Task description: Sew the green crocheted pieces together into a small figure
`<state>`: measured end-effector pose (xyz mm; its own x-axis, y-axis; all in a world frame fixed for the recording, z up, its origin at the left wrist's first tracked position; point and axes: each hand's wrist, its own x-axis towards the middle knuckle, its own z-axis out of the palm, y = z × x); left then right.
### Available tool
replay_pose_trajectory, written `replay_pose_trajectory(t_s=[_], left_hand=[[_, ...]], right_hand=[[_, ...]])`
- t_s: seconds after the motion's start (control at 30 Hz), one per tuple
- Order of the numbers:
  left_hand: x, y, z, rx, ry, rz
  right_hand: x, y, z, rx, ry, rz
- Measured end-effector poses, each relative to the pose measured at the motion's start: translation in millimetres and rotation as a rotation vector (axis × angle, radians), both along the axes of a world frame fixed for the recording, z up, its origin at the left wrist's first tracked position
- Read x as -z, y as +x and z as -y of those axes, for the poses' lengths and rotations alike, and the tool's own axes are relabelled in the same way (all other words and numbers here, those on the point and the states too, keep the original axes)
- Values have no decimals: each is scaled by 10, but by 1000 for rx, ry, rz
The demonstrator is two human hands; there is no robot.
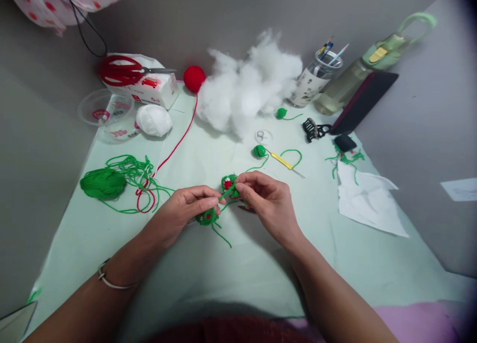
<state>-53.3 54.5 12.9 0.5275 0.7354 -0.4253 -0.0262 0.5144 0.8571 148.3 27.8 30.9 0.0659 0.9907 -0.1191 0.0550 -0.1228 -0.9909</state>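
Observation:
My left hand point(192, 204) is closed on a small green crochet piece point(207, 217) with a red centre, its yarn tail hanging down onto the table. Thumb and fingers of my right hand point(268, 201) pinch the edge of another green crochet piece point(228, 184) with red and white in its middle. Green yarn runs between the two hands. Something thin shows by my right fingertips, too small to make out. Just beyond lie a yellow-handled crochet hook point(282, 160) and a small green ball point(259, 151) with a yarn tail.
At left are a green yarn skein point(103, 183), a white yarn ball point(153, 120) and red scissors point(122, 71) on a box. A red yarn ball point(194, 78) and white stuffing point(248, 90) sit at the back. A pen jar point(311, 82), bottle point(345, 82) and tissue point(367, 199) stand or lie right.

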Motion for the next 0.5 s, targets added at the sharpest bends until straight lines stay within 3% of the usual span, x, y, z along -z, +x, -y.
replay_pose_trajectory(t_s=[0.5], left_hand=[[7, -2, 0, -2, 21, 2]], right_hand=[[3, -6, 7, -12, 20, -12]])
